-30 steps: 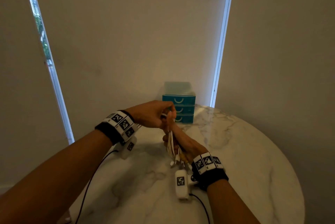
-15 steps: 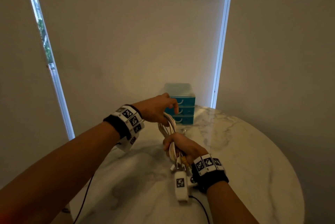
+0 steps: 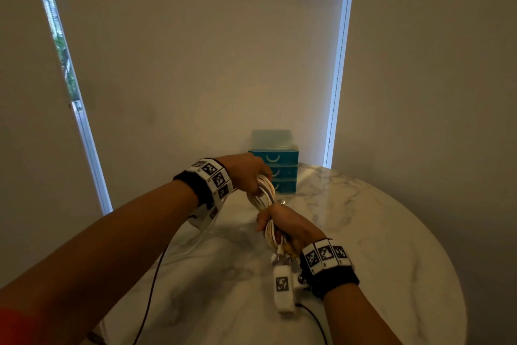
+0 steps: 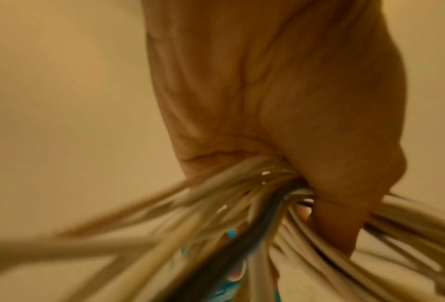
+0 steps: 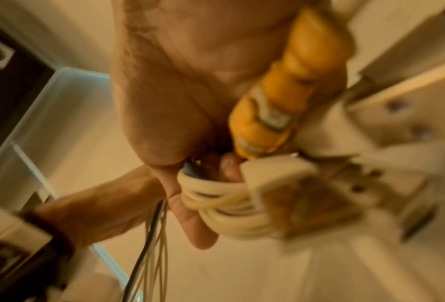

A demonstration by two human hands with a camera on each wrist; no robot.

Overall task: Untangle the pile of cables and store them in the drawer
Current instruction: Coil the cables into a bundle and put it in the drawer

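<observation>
Both hands hold a bundle of white cables [image 3: 265, 199] above a round marble table [image 3: 377, 246]. The left hand [image 3: 246, 172] grips its far loop, the right hand [image 3: 289, 225] clamps the near end. A teal drawer unit [image 3: 275, 167] stands just behind them, partly hidden by the left hand.

white cables [image 3: 265, 196]: bundled, held aloft | teal drawer [image 3: 281, 170]: closed, behind

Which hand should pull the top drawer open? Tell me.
Probably left: the left hand holds the cable bundle's upper end right beside the teal drawer unit; the right hand grips lower, nearer the body.
</observation>
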